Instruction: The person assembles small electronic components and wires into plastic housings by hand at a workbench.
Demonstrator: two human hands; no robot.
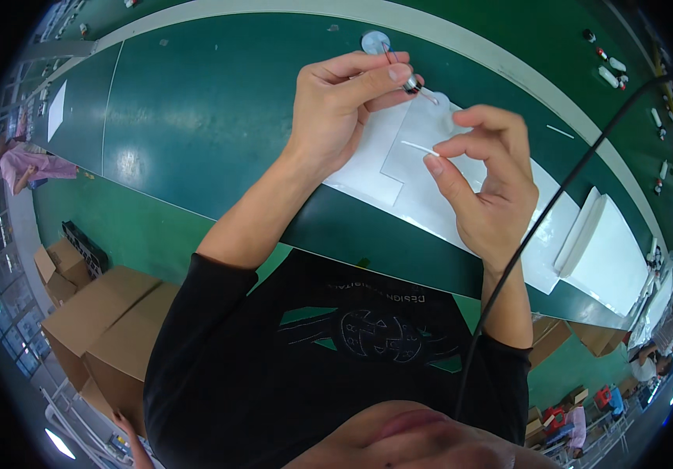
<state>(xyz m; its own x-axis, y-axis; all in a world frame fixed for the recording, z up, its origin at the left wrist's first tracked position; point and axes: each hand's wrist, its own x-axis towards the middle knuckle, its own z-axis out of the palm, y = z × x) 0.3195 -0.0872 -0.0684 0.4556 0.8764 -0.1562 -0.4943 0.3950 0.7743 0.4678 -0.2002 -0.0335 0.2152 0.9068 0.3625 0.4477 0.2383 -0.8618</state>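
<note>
Between the thumb and fingers of my left hand (pixel 336 105) is a small metal cylinder (pixel 411 83), perhaps a little motor. Thin red and blue wires run from it toward a round pale disc (pixel 375 41) just beyond the fingertips. Another translucent round piece (pixel 440 102) shows near the cylinder's other end, partly behind the hands. My right hand (pixel 497 176) pinches a thin white strip (pixel 419 147) by one end, thumb against index finger, and its free end points left. Both hands are raised over white sheets (pixel 364 176) on the green table (pixel 195 102).
A second thin white strip (pixel 560 131) lies toward the far right. White folded sheets (pixel 606 254) rest at the table's right end. A black cable (pixel 563 187) crosses the view beside my right arm. Cardboard boxes (pixel 109 328) stand at left. One person in pink (pixel 31 166) is far left.
</note>
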